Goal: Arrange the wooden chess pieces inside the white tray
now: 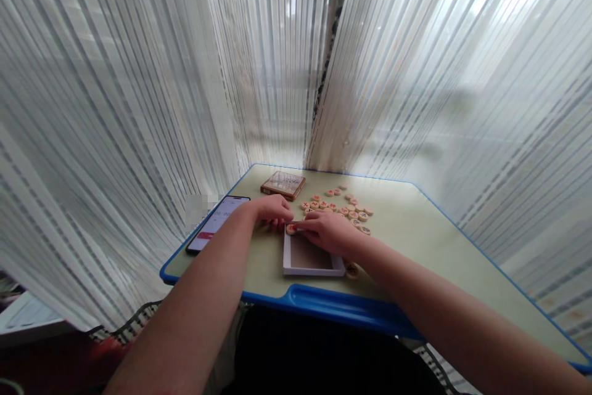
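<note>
1. Beyond the table and along both its sides hangs a pale striped curtain (139, 74), the largest thing in view.
2. Next comes the cream table (407, 216), edged in blue, with a blue trough (342, 305) along its near side.
3. Two bare forearms reach over it. The left forearm (217, 272) overlaps the phone's right side; the right forearm (430, 290) crosses the near right part of the tabletop.
4. Between them sits the open white box (309, 272), its brown floor mostly bare, its far right portion hidden by a hand.
5. Near the left edge lies a phone (217, 228), screen lit; farther back, a flat printed case (283, 184).
6. The left hand (276, 209) curls down by the box's far left corner; whether it grips anything I cannot tell. The right hand (327, 230) is partly open, fingers stretched to a round piece (291, 229) in that corner; a grip cannot be confirmed.
7. Loose pieces (353, 215) scatter behind the right hand, some blocked by it; a lone disc (352, 270) lies just beside the box's near right corner.
</note>
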`<state>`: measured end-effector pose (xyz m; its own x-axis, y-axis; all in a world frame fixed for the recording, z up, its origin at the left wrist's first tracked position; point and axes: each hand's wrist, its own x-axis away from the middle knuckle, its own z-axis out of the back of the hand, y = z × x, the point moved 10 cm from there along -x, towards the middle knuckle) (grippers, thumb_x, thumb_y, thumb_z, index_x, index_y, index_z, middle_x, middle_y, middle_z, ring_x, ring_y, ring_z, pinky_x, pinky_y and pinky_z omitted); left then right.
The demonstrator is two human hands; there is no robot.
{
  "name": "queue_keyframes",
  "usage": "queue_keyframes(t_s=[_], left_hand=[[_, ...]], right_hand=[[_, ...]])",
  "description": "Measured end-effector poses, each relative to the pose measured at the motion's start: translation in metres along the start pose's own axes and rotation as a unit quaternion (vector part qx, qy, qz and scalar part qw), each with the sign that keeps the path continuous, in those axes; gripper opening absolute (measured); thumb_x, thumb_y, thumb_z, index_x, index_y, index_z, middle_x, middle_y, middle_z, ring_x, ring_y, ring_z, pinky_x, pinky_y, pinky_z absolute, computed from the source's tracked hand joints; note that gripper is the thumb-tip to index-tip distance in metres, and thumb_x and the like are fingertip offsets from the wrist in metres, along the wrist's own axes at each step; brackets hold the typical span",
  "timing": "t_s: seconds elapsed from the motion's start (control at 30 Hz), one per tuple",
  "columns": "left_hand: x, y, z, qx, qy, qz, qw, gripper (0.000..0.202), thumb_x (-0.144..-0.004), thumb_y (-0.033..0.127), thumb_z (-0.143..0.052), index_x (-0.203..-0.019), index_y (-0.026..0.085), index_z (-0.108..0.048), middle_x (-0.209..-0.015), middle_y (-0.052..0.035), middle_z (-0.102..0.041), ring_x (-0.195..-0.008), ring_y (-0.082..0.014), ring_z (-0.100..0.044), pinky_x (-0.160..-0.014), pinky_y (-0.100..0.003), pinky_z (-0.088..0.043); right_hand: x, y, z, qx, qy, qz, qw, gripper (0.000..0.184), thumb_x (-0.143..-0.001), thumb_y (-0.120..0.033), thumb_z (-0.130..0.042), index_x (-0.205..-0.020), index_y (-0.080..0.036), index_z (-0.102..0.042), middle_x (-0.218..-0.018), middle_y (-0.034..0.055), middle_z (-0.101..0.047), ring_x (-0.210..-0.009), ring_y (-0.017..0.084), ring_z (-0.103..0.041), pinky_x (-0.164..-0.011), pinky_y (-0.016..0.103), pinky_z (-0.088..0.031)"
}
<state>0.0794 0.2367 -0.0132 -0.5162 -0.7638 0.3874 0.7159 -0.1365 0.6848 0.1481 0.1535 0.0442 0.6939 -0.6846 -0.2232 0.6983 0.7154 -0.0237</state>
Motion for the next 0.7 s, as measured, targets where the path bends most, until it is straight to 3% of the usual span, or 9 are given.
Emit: queue_keyframes(t_s=[0.17,0.3,0.4,0.5,0.6,0.7], left_hand=[[-0.002,-0.002,-0.002,0.003,-0.007,0.006,1.000,0.009,-0.057,0.024,-0.052,-0.057,0.015,-0.053,-0.045,0.0015,-0.055,-0.041,-0.0096,-0.050,-0.035,-0.017,-0.028],[-0.002,-0.002,-0.002,0.019,-0.007,-0.003,1.000,0.010,-0.057,0.025,-0.053,-0.058,0.015,-0.053,-0.046,0.0019,-0.055,-0.043,-0.0100,-0.052,-0.035,-0.017,-0.030],[-0.002,-0.001,-0.002,0.022,-0.008,-0.003,1.000,0.009,-0.056,0.024,-0.054,-0.056,0.015,-0.052,-0.046,0.0024,-0.055,-0.042,-0.0100,-0.052,-0.035,-0.017,-0.030],[-0.002,-0.001,-0.003,0.023,-0.013,0.001,1.000,0.009,-0.056,0.023,-0.054,-0.054,0.016,-0.050,-0.045,0.0025,-0.054,-0.041,-0.0101,-0.052,-0.035,-0.018,-0.031],[-0.002,0.000,-0.003,0.027,-0.006,0.001,1.000,0.008,-0.057,0.022,-0.053,-0.053,0.016,-0.050,-0.043,0.0028,-0.053,-0.039,-0.0095,-0.050,-0.035,-0.017,-0.031],[-0.002,-0.001,-0.003,0.030,0.000,0.001,1.000,0.007,-0.058,0.021,-0.052,-0.054,0.016,-0.050,-0.041,0.0030,-0.052,-0.038,-0.0094,-0.048,-0.034,-0.018,-0.031]], right_hand=[[0.000,0.009,0.012,-0.050,0.056,-0.028,0.997,0.024,-0.084,-0.021,-0.051,-0.100,-0.023,-0.069,-0.087,0.0051,-0.065,-0.075,0.014,-0.057,-0.065,0.024,-0.039],[0.009,0.061,0.031,-0.018,0.149,-0.168,0.974,0.024,-0.086,-0.019,-0.046,-0.088,-0.017,-0.070,-0.087,0.0084,-0.066,-0.078,0.016,-0.058,-0.072,0.026,-0.041],[0.018,0.102,0.027,0.042,0.122,-0.253,0.959,0.025,-0.082,-0.022,-0.050,-0.095,-0.016,-0.070,-0.098,0.0117,-0.065,-0.090,0.021,-0.058,-0.078,0.029,-0.041],[0.025,0.132,0.009,0.026,0.053,-0.305,0.951,0.027,-0.082,-0.031,-0.050,-0.086,-0.018,-0.073,-0.090,0.0098,-0.068,-0.083,0.020,-0.060,-0.072,0.029,-0.042],[0.030,0.146,-0.002,-0.021,0.026,-0.344,0.938,0.029,-0.083,-0.036,-0.049,-0.084,-0.020,-0.073,-0.081,0.0064,-0.070,-0.074,0.018,-0.061,-0.066,0.027,-0.042],[0.028,0.144,-0.002,-0.014,0.031,-0.342,0.939,0.030,-0.081,-0.039,-0.051,-0.085,-0.020,-0.074,-0.084,0.0071,-0.071,-0.076,0.019,-0.061,-0.068,0.027,-0.042]])
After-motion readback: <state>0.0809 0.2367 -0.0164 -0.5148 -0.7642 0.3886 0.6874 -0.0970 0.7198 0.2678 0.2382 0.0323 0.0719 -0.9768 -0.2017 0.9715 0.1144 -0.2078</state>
